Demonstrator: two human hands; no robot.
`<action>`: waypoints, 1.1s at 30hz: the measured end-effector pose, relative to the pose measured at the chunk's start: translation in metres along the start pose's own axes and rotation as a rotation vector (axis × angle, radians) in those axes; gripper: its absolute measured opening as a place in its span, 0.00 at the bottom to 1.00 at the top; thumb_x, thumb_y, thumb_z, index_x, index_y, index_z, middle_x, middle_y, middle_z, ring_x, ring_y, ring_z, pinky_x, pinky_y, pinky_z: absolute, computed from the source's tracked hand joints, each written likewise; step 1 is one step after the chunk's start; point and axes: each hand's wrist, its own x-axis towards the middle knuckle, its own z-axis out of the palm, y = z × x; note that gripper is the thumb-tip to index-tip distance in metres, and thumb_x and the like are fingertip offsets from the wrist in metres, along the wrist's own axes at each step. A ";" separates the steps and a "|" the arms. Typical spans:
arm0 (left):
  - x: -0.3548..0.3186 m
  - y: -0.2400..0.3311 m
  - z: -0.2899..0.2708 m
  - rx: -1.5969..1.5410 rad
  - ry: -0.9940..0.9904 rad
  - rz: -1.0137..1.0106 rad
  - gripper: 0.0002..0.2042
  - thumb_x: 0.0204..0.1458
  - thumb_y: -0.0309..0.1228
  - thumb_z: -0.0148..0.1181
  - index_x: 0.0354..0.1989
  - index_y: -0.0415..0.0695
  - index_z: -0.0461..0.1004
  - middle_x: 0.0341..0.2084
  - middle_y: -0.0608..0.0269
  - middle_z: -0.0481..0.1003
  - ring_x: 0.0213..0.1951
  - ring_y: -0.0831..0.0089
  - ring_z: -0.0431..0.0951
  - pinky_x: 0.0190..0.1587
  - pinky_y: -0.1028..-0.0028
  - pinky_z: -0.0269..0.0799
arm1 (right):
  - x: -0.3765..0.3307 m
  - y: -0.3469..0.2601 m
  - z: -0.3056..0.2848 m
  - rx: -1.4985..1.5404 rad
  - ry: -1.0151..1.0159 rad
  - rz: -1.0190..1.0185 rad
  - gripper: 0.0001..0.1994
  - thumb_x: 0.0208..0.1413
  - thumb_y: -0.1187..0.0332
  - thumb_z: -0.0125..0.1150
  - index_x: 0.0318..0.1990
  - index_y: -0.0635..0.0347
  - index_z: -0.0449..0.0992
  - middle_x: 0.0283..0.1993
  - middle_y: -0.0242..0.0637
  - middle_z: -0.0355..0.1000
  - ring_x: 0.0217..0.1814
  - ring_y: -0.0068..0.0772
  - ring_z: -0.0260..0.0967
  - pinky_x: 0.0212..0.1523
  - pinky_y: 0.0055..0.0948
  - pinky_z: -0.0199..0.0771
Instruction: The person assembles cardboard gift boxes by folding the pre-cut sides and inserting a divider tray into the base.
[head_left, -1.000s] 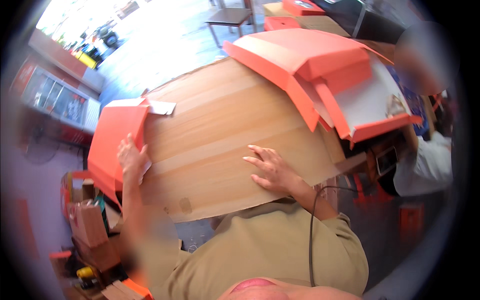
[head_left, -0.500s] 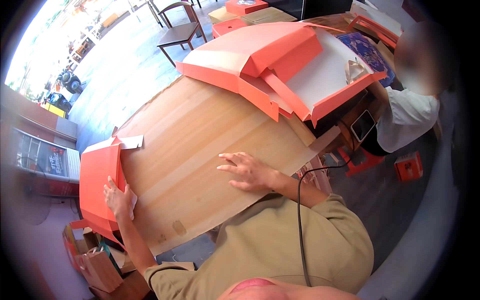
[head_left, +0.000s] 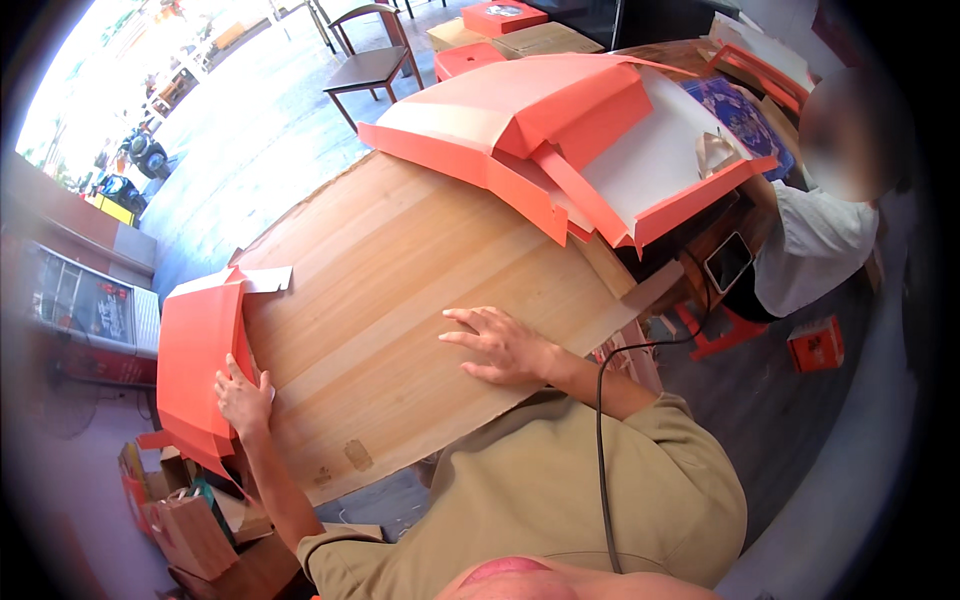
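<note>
My left hand (head_left: 243, 400) rests on the inner edge of an orange-red folded cardboard piece (head_left: 198, 340) at the left end of the wooden table (head_left: 400, 270). Its fingers are stretched out over the card, and a white scrap shows beside the palm. A white flap (head_left: 268, 280) sticks out from the piece's far end. My right hand (head_left: 497, 347) is over the near part of the tabletop, fingers spread, holding nothing. Larger orange-red cardboard sheets (head_left: 430, 120), partly folded and white inside, lie stacked across the table's far right end.
At the right a person in a white sleeve (head_left: 820, 240) has a hand at the large sheets. A black cable (head_left: 600, 440) crosses my right arm. A phone (head_left: 728, 262) lies beyond it. Paper bags and boxes (head_left: 195, 535) stand below left; a chair (head_left: 375, 68) stands beyond the table.
My left hand has shifted slightly to the right along the cardboard's edge. My right hand keeps its place over the table. The whole view has tilted a little.
</note>
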 end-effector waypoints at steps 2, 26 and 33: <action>-0.008 -0.009 0.004 -0.046 0.039 -0.007 0.44 0.55 0.51 0.71 0.76 0.47 0.57 0.66 0.38 0.67 0.66 0.45 0.70 0.60 0.50 0.75 | 0.008 -0.001 0.002 0.004 -0.001 -0.008 0.29 0.58 0.62 0.69 0.67 0.52 0.71 0.75 0.48 0.60 0.72 0.53 0.64 0.73 0.50 0.64; -0.188 -0.028 0.015 -1.902 0.159 -0.207 0.24 0.66 0.29 0.55 0.69 0.32 0.66 0.63 0.53 0.73 0.67 0.63 0.72 0.72 0.64 0.62 | 0.178 -0.153 0.068 0.312 0.202 -0.356 0.38 0.59 0.55 0.70 0.74 0.55 0.63 0.79 0.55 0.53 0.71 0.56 0.66 0.71 0.55 0.63; -0.135 -0.060 0.064 -2.458 0.536 -0.811 0.33 0.69 0.31 0.50 0.79 0.32 0.48 0.77 0.47 0.50 0.80 0.54 0.46 0.82 0.59 0.36 | 0.308 -0.202 0.147 0.341 0.033 -0.422 0.37 0.62 0.49 0.67 0.75 0.52 0.62 0.79 0.57 0.53 0.76 0.59 0.61 0.76 0.56 0.58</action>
